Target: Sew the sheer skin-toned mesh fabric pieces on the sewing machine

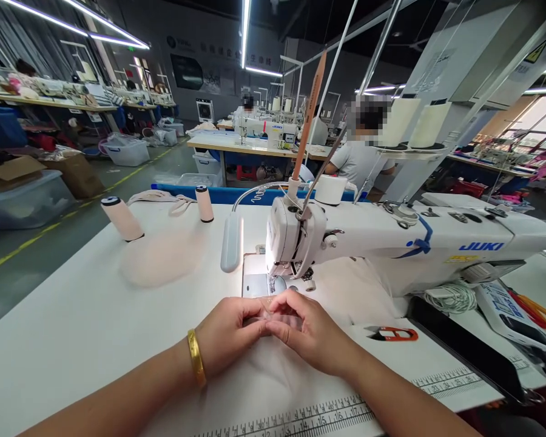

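Two hands meet at the near edge of the white surface [73,315]. The left hand [230,332], with one gold bangle [196,358] on its wrist, and the right hand [309,332] press their fingertips together over one piece of sheer pale fabric [264,370]. The grip of each hand is nearly closed, pinching a small fold of that fabric between thumb and fingers just in front of the needle area. The fabric lies flat on the surface under both wrists and runs up to the presser foot of the one white sewing machine [391,243].

Two thread spools [122,218] stand on the far left of the surface: one tilted, one upright [204,203]. One gooseneck lamp [232,243] bends down beside the machine head. One red-handled thread snip [394,333] lies to the right of the right hand. One printed ruler strip [327,416] runs along the surface's near edge. One pair of orange-handled scissors [543,314] lies at the far right.

On the floor to the left, one clear plastic bin [25,203] sits with one cardboard box [9,170] on top of it; its contents cannot be made out. A white tub [126,152] farther back holds crumpled plastic. One other person [359,161] sits behind the machine at another bench.
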A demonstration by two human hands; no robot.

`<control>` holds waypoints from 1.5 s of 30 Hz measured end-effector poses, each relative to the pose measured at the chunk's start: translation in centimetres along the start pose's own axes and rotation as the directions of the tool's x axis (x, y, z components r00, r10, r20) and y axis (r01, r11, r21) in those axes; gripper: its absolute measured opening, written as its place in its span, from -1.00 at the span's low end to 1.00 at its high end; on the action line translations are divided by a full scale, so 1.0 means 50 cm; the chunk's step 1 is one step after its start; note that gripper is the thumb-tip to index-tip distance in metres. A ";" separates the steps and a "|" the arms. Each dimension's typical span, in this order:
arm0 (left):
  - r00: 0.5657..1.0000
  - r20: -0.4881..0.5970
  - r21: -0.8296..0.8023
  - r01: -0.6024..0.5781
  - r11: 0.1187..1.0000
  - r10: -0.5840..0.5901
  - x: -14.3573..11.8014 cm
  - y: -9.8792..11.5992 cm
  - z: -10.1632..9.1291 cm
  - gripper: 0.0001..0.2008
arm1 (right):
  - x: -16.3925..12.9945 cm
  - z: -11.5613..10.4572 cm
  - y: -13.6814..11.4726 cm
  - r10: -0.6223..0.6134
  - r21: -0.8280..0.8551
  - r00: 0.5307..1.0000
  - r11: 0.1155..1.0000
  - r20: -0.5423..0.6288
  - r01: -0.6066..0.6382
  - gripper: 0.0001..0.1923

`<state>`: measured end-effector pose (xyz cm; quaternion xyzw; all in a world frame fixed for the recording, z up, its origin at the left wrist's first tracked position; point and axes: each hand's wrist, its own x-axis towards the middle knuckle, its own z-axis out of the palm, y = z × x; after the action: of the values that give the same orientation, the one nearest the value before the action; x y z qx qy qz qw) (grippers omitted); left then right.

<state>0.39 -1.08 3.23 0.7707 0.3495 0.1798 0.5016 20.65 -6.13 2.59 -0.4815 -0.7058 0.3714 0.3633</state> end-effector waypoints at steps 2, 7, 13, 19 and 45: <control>0.999 -0.005 0.023 -0.044 0.999 0.044 -0.001 -0.001 0.004 -0.64 | 0.001 0.005 0.003 -0.046 -0.051 0.998 0.998 -0.030 0.045 -0.90; 0.984 -0.163 0.127 -0.056 0.990 0.076 0.002 -0.001 0.015 -0.83 | 0.002 0.015 0.009 -0.063 -0.090 0.994 0.994 -0.089 0.055 -0.86; 0.981 -0.193 -0.115 -0.003 0.993 -0.020 0.007 -0.002 0.023 -0.75 | 0.001 0.017 0.004 -0.015 0.001 0.991 1.000 -0.132 0.015 -0.88; 0.976 -0.193 -0.205 0.060 0.977 -0.100 0.011 0.001 0.027 -0.73 | -0.001 0.018 0.002 0.010 0.014 0.990 1.000 -0.143 -0.008 -0.86; 0.966 -0.248 0.148 -0.037 0.988 0.074 0.012 -0.008 0.009 -0.73 | 0.007 0.015 0.016 0.049 -0.085 0.992 0.995 -0.115 -0.059 -0.89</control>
<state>0.95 -0.85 2.62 0.7848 0.4007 0.2651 0.3915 20.23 -5.73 1.59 -0.5364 -0.6864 0.3218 0.3709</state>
